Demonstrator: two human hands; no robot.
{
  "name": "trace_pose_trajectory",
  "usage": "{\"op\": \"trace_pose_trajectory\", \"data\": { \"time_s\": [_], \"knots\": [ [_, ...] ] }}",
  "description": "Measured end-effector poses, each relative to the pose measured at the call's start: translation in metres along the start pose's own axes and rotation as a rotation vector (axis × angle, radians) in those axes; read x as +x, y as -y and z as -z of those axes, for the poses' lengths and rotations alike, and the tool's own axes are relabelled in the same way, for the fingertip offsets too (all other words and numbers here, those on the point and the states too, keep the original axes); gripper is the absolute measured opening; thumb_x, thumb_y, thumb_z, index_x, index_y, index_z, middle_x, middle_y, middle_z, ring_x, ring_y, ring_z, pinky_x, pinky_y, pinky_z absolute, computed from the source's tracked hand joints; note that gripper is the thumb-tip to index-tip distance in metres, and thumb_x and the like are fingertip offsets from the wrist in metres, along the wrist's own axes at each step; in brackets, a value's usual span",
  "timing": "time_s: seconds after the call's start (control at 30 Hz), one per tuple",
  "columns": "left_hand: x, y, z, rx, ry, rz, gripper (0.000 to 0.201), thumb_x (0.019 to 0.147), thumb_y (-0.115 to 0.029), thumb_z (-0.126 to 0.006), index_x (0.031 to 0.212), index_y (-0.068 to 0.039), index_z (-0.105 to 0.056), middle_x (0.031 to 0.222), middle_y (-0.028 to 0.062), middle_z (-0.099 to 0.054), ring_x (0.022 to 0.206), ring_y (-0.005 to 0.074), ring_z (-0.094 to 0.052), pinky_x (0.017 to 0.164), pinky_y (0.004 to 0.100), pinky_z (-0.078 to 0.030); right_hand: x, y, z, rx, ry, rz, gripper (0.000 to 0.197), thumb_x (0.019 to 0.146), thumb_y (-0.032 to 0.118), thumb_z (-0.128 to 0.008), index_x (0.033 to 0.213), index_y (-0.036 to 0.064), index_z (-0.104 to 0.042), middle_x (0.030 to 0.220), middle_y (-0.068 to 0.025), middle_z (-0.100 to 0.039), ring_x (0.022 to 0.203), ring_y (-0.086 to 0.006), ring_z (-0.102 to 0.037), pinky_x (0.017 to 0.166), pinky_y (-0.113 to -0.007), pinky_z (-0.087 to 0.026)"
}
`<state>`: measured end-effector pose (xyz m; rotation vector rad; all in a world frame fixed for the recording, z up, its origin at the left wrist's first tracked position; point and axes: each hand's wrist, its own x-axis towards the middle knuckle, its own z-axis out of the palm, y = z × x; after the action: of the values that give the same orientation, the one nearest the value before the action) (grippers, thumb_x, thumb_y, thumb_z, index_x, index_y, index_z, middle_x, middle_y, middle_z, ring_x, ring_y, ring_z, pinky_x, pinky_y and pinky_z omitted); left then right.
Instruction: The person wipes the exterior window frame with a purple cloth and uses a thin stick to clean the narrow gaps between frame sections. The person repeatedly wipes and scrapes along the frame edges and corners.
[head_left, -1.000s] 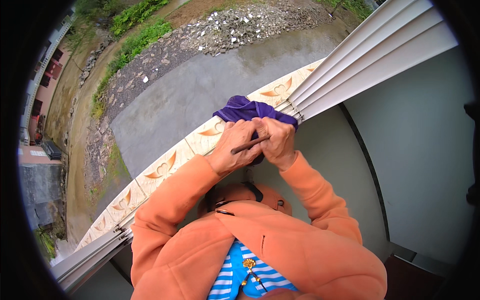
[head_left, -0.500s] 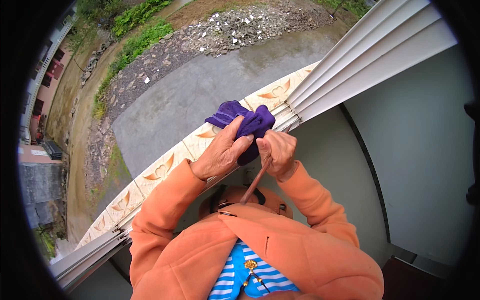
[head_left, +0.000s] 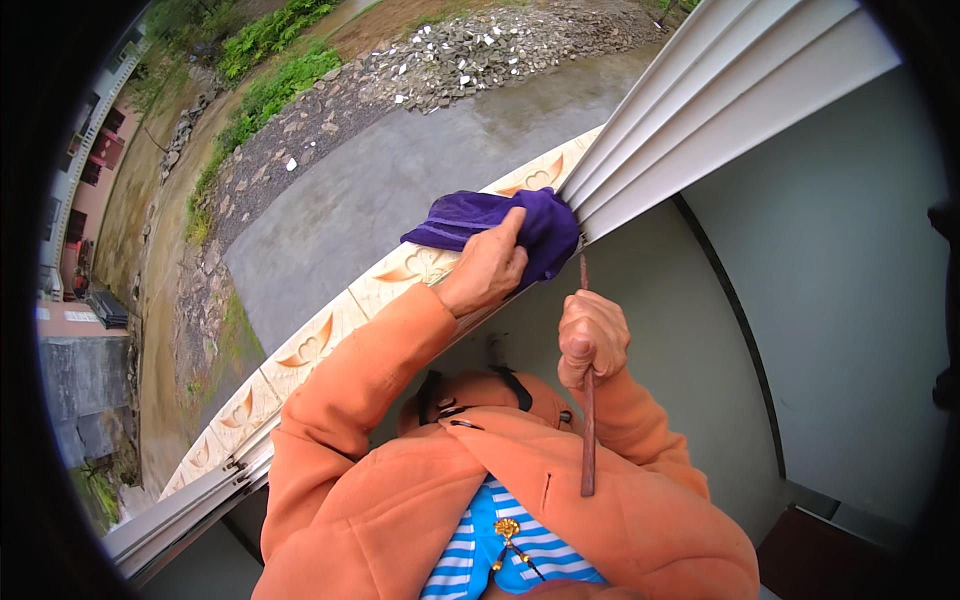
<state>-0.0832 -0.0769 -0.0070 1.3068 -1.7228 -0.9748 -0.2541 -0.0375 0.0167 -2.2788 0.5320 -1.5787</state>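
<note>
A purple cloth [head_left: 468,215] lies bunched over the window sill, against the foot of the white window frame. My left hand [head_left: 487,266] grips it from above, its index finger stretched along the cloth and the other fingers curled into the folds. Just right of the cloth, my right hand [head_left: 594,340] is closed round a thin brown stick [head_left: 588,430]. The stick's far end reaches up to the window track beside the frame, and its near end points back at my jacket. What lies under the cloth is hidden.
The white frame [head_left: 735,110] rises to the upper right. Patterned tiles [head_left: 310,340] run along the outer sill, beside the metal window track [head_left: 190,510]. Far below outside are grey concrete paving [head_left: 340,210] and a rubble heap [head_left: 470,60]. A grey wall panel [head_left: 840,300] stands at right.
My left hand has moved right with the cloth, which now spreads up against the frame. My right hand has drawn away from the cloth, down and right, and the stick has swung more upright.
</note>
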Motion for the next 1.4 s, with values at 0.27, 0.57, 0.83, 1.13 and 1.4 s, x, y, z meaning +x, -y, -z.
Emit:
{"op": "trace_pose_trajectory", "data": {
  "time_s": [0.27,0.57,0.83,1.13,1.4],
  "knots": [
    [0.008,0.019,0.003,0.018,0.113,-0.116,0.031,0.078,-0.010,-0.061,0.106,0.002,-0.053,0.096,0.0278,-0.058,0.092,0.0475,-0.056,0.076,0.0469,-0.046,0.005,-0.044,-0.038,-0.170,0.033,-0.021,0.035,0.097,0.012,-0.052,0.065,0.0035,-0.044,0.058,-0.0121,-0.041,0.046,-0.0312,-0.044,0.044,-0.039,-0.035],
    [-0.020,0.054,0.044,0.529,-0.235,-0.168,0.061,0.069,-0.024,-0.084,0.123,-0.010,-0.058,0.130,0.0118,-0.051,0.120,0.0359,-0.045,0.095,0.0485,-0.038,0.047,-0.065,-0.031,-0.141,0.064,-0.438,0.024,0.099,0.014,-0.051,0.089,-0.0033,-0.064,0.066,-0.0238,-0.055,0.059,-0.0427,-0.057,0.051,-0.042,-0.044],
    [-0.019,0.085,0.057,0.453,-0.181,-0.227,0.020,0.090,-0.014,-0.063,0.106,-0.005,-0.056,0.110,0.0159,-0.058,0.104,0.0356,-0.055,0.087,0.0438,-0.045,0.046,-0.063,-0.042,-0.062,0.093,-0.814,0.038,0.100,0.024,-0.056,0.080,-0.0077,-0.059,0.056,-0.0130,-0.039,0.053,-0.0185,-0.033,0.049,-0.036,-0.034],
    [-0.105,0.022,0.141,0.285,0.032,0.123,0.038,0.088,-0.030,-0.071,0.104,-0.001,-0.053,0.083,0.0227,-0.064,0.080,0.0434,-0.062,0.068,0.0482,-0.047,0.037,0.022,-0.106,0.227,0.267,-0.677,0.027,0.098,0.019,-0.055,0.087,0.0008,-0.072,0.063,-0.0147,-0.061,0.051,-0.0254,-0.050,0.053,-0.035,-0.044],
    [-0.187,-0.055,0.234,0.234,0.157,0.348,0.027,0.080,-0.018,-0.077,0.091,0.002,-0.062,0.075,0.0097,-0.061,0.067,0.0194,-0.058,0.063,0.0311,-0.046,0.012,0.107,-0.195,1.014,0.435,-0.934,0.032,0.099,0.026,-0.057,0.087,-0.0020,-0.065,0.064,-0.0059,-0.058,0.059,-0.0154,-0.054,0.056,-0.029,-0.042]
  ]
}}
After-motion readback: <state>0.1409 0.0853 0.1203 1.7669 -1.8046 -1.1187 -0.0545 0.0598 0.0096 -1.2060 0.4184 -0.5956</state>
